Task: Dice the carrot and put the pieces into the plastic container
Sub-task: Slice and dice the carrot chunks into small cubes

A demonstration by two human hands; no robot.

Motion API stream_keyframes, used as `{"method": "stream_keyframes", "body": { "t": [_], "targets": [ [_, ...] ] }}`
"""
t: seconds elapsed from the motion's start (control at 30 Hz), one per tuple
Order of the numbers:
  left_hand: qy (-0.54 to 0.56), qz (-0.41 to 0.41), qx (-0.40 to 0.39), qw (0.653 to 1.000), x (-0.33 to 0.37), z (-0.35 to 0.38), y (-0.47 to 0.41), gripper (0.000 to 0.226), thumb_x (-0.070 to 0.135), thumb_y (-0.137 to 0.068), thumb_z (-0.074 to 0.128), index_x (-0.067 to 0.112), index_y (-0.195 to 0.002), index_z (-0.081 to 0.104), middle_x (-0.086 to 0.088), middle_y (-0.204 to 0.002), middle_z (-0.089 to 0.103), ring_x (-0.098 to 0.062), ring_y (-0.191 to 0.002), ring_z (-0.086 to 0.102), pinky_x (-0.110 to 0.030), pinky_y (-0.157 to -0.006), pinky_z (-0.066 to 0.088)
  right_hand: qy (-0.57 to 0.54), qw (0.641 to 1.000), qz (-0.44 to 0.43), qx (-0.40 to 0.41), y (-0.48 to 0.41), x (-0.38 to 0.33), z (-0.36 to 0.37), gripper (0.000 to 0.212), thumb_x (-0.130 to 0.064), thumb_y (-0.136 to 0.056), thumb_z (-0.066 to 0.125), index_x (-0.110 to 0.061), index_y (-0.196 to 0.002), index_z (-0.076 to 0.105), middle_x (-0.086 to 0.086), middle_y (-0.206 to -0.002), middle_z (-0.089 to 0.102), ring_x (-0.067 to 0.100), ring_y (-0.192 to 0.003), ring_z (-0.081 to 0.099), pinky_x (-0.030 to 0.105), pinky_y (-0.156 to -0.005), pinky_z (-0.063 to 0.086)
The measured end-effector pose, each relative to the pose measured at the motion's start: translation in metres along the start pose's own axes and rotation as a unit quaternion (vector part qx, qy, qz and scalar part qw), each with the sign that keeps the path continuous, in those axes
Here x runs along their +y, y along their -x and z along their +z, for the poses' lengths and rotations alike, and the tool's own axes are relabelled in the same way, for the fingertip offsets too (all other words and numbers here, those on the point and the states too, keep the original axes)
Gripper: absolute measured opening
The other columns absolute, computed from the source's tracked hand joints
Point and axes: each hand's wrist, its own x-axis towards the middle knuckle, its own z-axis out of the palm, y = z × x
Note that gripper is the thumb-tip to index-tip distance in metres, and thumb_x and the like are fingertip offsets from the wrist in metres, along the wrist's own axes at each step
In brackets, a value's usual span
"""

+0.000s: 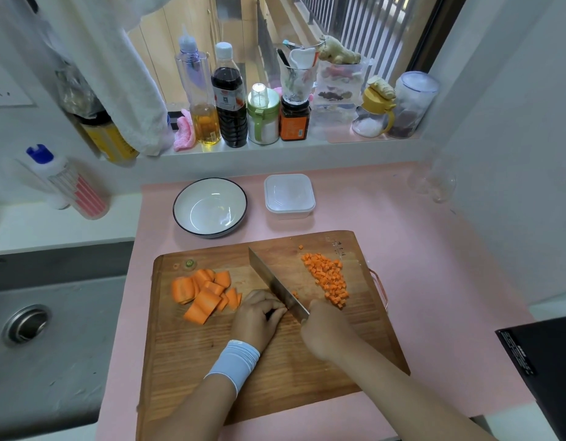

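On the wooden cutting board [275,370] lie several thick carrot slices [205,292] at the left and a heap of small carrot dice [328,278] at the right. My right hand [326,329] grips the handle of a cleaver [275,281], whose blade runs diagonally across the board's middle. My left hand [259,316] has its fingers curled against the blade's left side; what it holds under them is hidden. A couple of dice [295,295] lie just right of the blade. The clear plastic container [289,195] stands behind the board with its lid on.
A white bowl with a dark rim [210,206] sits left of the container on the pink mat [418,249]. Bottles and jars [230,100] line the window sill. A steel sink [46,329] is at the left, a black box [542,361] at the right edge.
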Motion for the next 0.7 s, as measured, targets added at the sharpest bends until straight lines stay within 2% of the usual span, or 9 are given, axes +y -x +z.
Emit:
{"method": "stream_keyframes", "body": {
  "t": [0.13,0.27,0.47,0.7],
  "targets": [
    [0.001,-0.002,-0.001,1.0,0.0,0.0,-0.002,0.014,0.013,-0.071,0.085,0.02,-0.077,0.076,0.01,-0.084,0.066,-0.002,-0.089,0.053,-0.007,-0.085,0.038,-0.007,1.0,0.0,-0.006,-0.006,-0.005,-0.002,0.004,-0.019,-0.098,0.05,-0.02,-0.096,0.053,-0.001,-0.091,0.057,0.021,-0.086,0.059,0.03,-0.063,0.041],
    [0.022,-0.011,0.005,1.0,0.003,-0.003,-0.001,0.019,0.012,-0.068,0.086,0.018,-0.081,0.074,0.01,-0.09,0.064,-0.003,-0.09,0.055,-0.016,-0.084,0.045,-0.005,1.0,0.004,-0.002,-0.007,-0.003,0.0,0.003,-0.019,-0.097,0.05,-0.02,-0.096,0.053,0.0,-0.093,0.058,0.021,-0.086,0.058,0.031,-0.067,0.043],
    [0.04,0.001,0.048,0.998,0.006,-0.013,0.0,0.015,0.005,-0.076,0.079,0.013,-0.088,0.074,0.008,-0.093,0.062,-0.002,-0.091,0.057,-0.012,-0.084,0.044,-0.003,1.0,0.007,0.001,-0.006,-0.004,-0.001,0.007,-0.019,-0.097,0.05,-0.018,-0.1,0.057,0.001,-0.096,0.06,0.022,-0.09,0.06,0.031,-0.07,0.046],
    [-0.012,0.041,-0.005,0.999,-0.004,-0.008,0.006,0.013,0.006,-0.076,0.08,0.013,-0.084,0.075,0.005,-0.087,0.065,-0.007,-0.089,0.056,-0.013,-0.085,0.042,-0.004,1.0,0.0,0.01,-0.001,-0.006,0.0,0.005,-0.022,-0.098,0.05,-0.02,-0.099,0.055,-0.001,-0.091,0.059,0.019,-0.085,0.06,0.031,-0.064,0.044]
  ]
}}
